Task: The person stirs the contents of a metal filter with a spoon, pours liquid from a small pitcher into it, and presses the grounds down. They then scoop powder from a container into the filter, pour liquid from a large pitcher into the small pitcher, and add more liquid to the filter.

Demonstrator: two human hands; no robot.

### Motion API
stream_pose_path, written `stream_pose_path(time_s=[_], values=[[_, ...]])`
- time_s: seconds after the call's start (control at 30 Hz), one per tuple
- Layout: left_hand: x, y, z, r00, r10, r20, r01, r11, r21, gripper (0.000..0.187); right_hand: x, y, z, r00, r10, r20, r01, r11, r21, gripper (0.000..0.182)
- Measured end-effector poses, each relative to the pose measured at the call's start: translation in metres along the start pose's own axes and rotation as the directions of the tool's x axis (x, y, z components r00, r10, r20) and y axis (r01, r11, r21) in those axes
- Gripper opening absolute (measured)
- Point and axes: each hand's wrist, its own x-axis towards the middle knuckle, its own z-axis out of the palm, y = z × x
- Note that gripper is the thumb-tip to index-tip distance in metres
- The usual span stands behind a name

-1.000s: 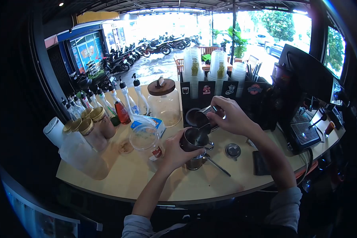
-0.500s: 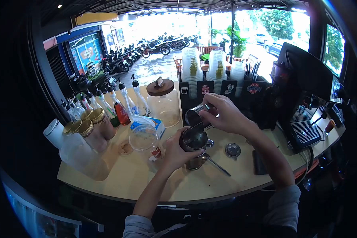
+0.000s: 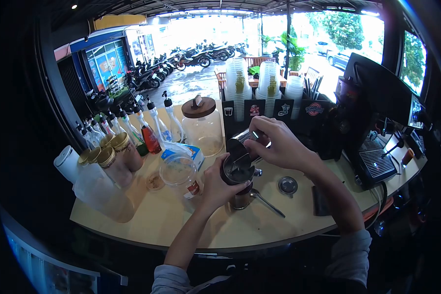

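My left hand (image 3: pixel 219 185) is wrapped around a dark metal cup (image 3: pixel 239 174) with its mouth facing up. My right hand (image 3: pixel 278 144) grips a metal pitcher (image 3: pixel 236 148) by its handle. The pitcher is tipped to the left, its rim at the cup's mouth; whether liquid is flowing I cannot make out. Near the cup a spoon (image 3: pixel 269 205) lies on the table, with a round metal lid-like piece (image 3: pixel 288 185) to its right. Left of my left hand stands a clear plastic cup (image 3: pixel 179 174) with a red label.
The wooden table (image 3: pixel 220 235) carries a glass jar (image 3: pixel 203 128) with a wooden lid, a tissue pack (image 3: pixel 193 156), several pump bottles (image 3: pixel 151 139) and gold-lidded jars (image 3: pixel 125 152). Stacked plastic cups (image 3: pixel 236 93) stand at the back. An espresso machine (image 3: pixel 377 157) is on the right.
The pitcher has tipped further and come lower, so its rim now meets the cup's mouth. My left hand and the cup have shifted very slightly.
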Motion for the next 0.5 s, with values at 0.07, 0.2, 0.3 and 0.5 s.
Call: stream_pose_path(time_s=[0.07, 0.2, 0.3, 0.5], values=[[0.001, -0.001, -0.002, 1.000, 0.001, 0.018, -0.002, 0.998, 0.058, 0.082, -0.002, 0.001, 0.000, 0.996, -0.080, -0.048, 0.078, 0.995, -0.054, 0.023], [0.002, -0.006, -0.003, 0.997, 0.078, 0.024, -0.080, 0.989, 0.127, 0.079, -0.006, -0.004, -0.006, 0.998, -0.042, -0.044, 0.040, 0.998, -0.054, 0.023], [0.000, -0.002, -0.007, 0.996, 0.081, 0.047, -0.089, 0.976, 0.197, 0.084, -0.009, -0.002, -0.008, 0.997, -0.020, -0.078, 0.018, 1.000, -0.025, 0.025], [-0.002, 0.012, -0.013, 0.987, 0.155, 0.052, -0.163, 0.917, 0.363, 0.081, -0.013, -0.004, -0.014, 0.998, 0.043, -0.048, -0.045, 0.998, -0.045, 0.023]])
